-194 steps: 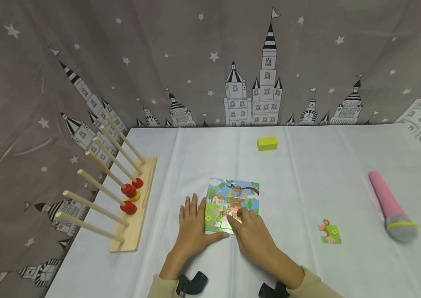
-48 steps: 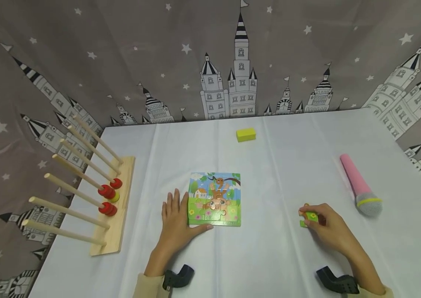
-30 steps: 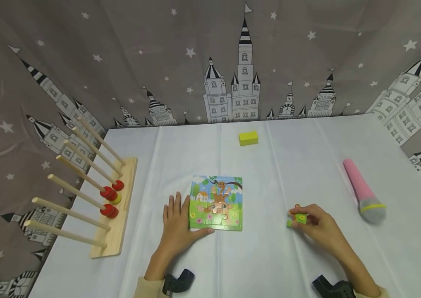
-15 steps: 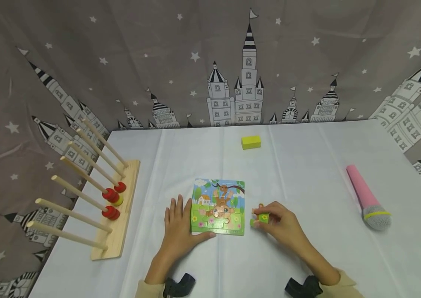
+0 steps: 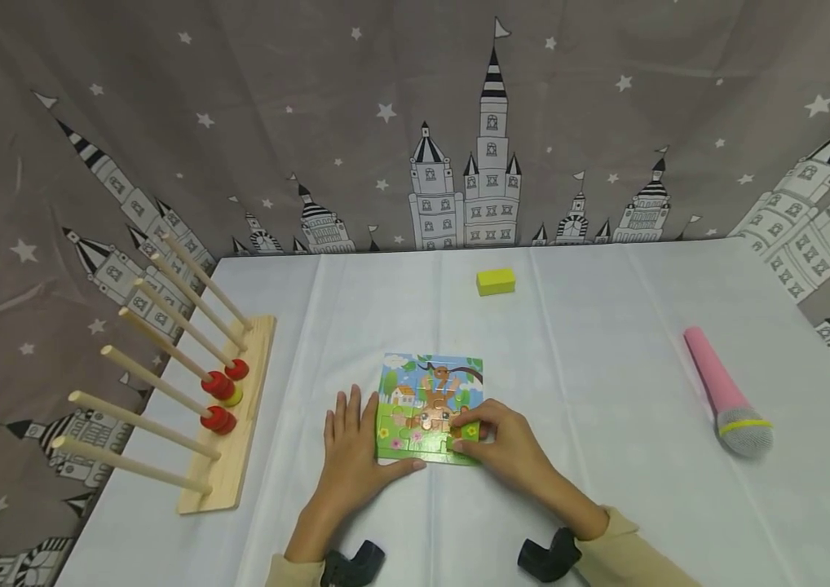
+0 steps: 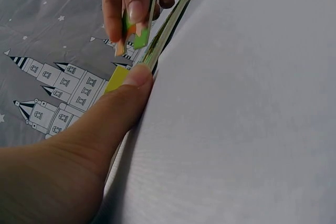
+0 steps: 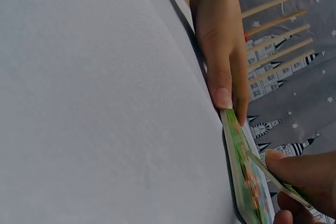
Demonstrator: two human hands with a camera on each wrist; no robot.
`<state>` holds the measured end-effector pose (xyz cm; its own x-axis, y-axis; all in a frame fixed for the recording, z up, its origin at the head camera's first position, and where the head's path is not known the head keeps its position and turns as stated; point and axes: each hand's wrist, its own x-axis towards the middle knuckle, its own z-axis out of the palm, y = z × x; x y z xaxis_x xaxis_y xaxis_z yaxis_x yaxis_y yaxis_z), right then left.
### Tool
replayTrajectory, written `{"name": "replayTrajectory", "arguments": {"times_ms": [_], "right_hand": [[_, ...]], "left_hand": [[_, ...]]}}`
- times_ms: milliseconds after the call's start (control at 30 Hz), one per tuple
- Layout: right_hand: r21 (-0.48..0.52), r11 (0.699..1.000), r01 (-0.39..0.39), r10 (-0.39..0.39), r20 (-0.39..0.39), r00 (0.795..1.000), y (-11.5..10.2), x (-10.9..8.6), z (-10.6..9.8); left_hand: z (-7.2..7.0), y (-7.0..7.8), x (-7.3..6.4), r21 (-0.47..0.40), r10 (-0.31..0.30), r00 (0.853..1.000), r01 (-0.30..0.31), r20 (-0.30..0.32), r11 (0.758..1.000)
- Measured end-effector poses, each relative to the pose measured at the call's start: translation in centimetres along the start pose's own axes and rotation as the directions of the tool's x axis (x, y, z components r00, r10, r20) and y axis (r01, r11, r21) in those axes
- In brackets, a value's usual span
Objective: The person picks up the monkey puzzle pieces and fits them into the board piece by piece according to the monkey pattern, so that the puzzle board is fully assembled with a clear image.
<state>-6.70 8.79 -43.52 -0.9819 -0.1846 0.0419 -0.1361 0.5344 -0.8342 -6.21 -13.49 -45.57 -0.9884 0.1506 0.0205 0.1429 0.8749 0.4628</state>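
Note:
A square jigsaw puzzle (image 5: 403, 379) with a monkey picture lies on the white table in the head view. My left hand (image 5: 352, 452) rests flat along its left side, fingers straight, thumb (image 6: 137, 77) at the near edge. Over the puzzle's lower right part, my right hand (image 5: 514, 448) pinches a green puzzle piece (image 5: 470, 430) between thumb and fingers. From the left wrist the piece (image 6: 140, 38) looks tilted and partly raised above the board. In the right wrist view, one end of the piece (image 7: 268, 174) is close to the puzzle's surface; contact is hard to tell.
On the left stands a wooden peg rack (image 5: 249, 408) with long pegs and several red and yellow rings. A yellow block (image 5: 496, 282) sits near the back edge. To the right lies a pink toy microphone (image 5: 726, 391). Behind hangs a grey castle-print curtain (image 5: 312, 81).
My right hand left the puzzle, picked up the loose piece from the table at the right, and carried it left over the puzzle. My left hand stayed at the puzzle's side.

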Motion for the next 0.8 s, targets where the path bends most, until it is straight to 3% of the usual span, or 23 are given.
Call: {"name": "replayTrajectory", "arguments": {"times_ms": [467,800], "right_hand": [[-0.085,0.995,-0.056,0.056,-0.004,0.998,-0.2,0.1,0.9],[-0.191,0.981,-0.029,0.023,-0.031,0.999,-0.3,-0.1,1.2]], "left_hand": [[0.2,0.0,0.1,-0.002,0.011,1.0,-0.011,-0.006,1.0],[0.0,-0.1,-0.1,-0.006,0.011,1.0,-0.012,-0.018,1.0]]}}
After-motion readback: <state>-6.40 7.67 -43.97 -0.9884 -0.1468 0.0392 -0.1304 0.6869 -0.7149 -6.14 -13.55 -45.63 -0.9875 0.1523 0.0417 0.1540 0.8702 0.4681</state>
